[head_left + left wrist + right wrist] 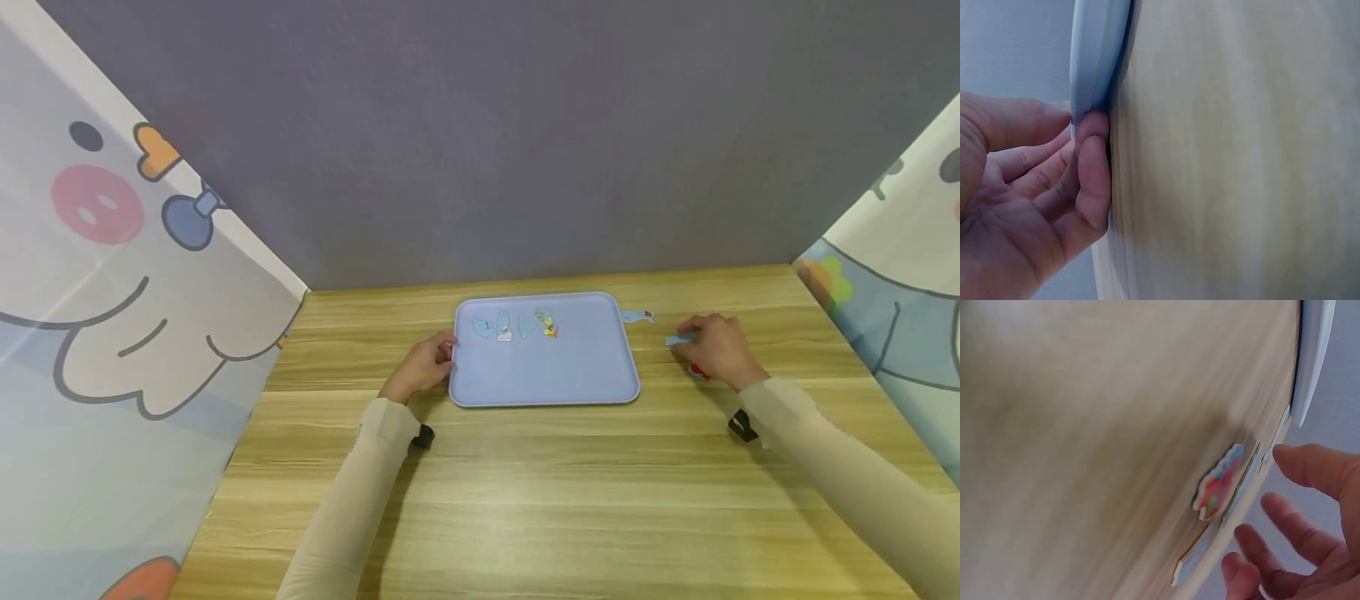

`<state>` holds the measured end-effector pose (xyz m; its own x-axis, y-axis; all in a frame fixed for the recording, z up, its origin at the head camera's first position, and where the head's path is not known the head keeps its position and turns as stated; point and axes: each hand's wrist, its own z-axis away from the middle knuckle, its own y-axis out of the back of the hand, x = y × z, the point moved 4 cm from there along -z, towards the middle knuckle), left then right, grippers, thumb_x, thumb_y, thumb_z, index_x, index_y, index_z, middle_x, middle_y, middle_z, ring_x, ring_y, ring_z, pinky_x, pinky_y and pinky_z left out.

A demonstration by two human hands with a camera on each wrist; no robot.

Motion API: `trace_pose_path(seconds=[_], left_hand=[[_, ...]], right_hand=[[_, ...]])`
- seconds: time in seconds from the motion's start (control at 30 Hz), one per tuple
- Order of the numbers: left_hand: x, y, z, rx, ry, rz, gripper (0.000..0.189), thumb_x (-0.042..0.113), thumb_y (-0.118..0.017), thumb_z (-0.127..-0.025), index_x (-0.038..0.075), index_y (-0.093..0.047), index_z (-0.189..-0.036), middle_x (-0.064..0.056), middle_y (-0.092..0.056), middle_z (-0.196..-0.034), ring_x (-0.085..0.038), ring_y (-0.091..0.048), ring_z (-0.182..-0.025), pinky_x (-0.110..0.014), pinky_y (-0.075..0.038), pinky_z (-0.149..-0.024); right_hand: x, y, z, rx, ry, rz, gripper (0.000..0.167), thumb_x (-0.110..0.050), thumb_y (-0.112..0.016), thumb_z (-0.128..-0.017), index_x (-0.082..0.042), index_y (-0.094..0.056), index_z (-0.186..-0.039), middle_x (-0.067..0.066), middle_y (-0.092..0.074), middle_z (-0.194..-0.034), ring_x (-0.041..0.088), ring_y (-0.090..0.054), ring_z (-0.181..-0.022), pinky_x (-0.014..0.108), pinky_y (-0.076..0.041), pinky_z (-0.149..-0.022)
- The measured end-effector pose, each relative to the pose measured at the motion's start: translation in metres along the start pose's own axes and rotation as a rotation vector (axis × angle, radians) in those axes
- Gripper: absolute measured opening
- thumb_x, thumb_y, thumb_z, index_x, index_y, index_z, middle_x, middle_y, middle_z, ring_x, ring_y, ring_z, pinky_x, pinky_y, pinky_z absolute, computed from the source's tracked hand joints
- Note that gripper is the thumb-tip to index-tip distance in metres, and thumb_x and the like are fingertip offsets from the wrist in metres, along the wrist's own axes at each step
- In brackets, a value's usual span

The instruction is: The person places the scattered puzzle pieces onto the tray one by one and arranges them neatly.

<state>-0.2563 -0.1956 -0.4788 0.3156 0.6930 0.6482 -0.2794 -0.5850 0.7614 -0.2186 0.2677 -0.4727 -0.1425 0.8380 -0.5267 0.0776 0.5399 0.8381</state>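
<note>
My left hand is at the left edge of a pale blue tray. In the left wrist view, its thumb lies on the tray's rim and curled fingers tuck against the underside, pinching it. Over the table to the right of the tray hovers my right hand, thumb and fingers spread and holding nothing. Near it lie a light blue puzzle piece and a red one, the latter partly hidden by the hand. The right wrist view shows the red piece flat on the wood among light blue pieces.
Several puzzle pieces lie in a row along the tray's far half. Another light blue piece sits just outside its right rim. Behind the wooden table stands a grey partition; cartoon-printed panels flank it.
</note>
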Motion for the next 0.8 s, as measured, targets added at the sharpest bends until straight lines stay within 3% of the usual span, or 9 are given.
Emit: trace_pose_path(seconds=[0.23,0.5,0.8], left_hand=[[-0.001,0.0,0.0,0.001,0.004,-0.005,0.04,-0.003,-0.064,-0.084,-0.003,-0.052,-0.122,-0.011,-0.058,-0.091,-0.02,-0.056,-0.077,-0.035,-0.047,-0.073],[-0.002,0.0,0.0,0.002,-0.001,-0.009,0.04,-0.003,-0.064,-0.084,-0.004,-0.052,-0.122,-0.011,-0.058,-0.09,-0.019,-0.056,-0.076,-0.035,-0.047,-0.073],[0.0,0.001,0.0,0.004,0.011,-0.011,0.04,-0.001,-0.064,-0.085,-0.002,-0.053,-0.123,-0.01,-0.058,-0.091,-0.019,-0.056,-0.077,-0.035,-0.047,-0.073]], right_hand=[[0.006,-0.004,0.003,-0.071,-0.085,-0.002,0.046,-0.026,-0.07,-0.083,0.009,-0.06,-0.11,0.036,-0.056,-0.106,0.058,-0.04,-0.102,0.066,-0.028,-0.089],[0.002,-0.01,0.0,-0.062,-0.02,0.021,0.04,-0.021,-0.07,-0.082,0.009,-0.063,-0.107,0.035,-0.055,-0.108,0.057,-0.041,-0.103,0.064,-0.025,-0.092],[-0.004,-0.011,-0.001,-0.115,-0.034,-0.025,0.034,-0.014,-0.07,-0.083,0.007,-0.062,-0.109,0.034,-0.05,-0.116,0.056,-0.036,-0.106,0.063,-0.03,-0.088]])
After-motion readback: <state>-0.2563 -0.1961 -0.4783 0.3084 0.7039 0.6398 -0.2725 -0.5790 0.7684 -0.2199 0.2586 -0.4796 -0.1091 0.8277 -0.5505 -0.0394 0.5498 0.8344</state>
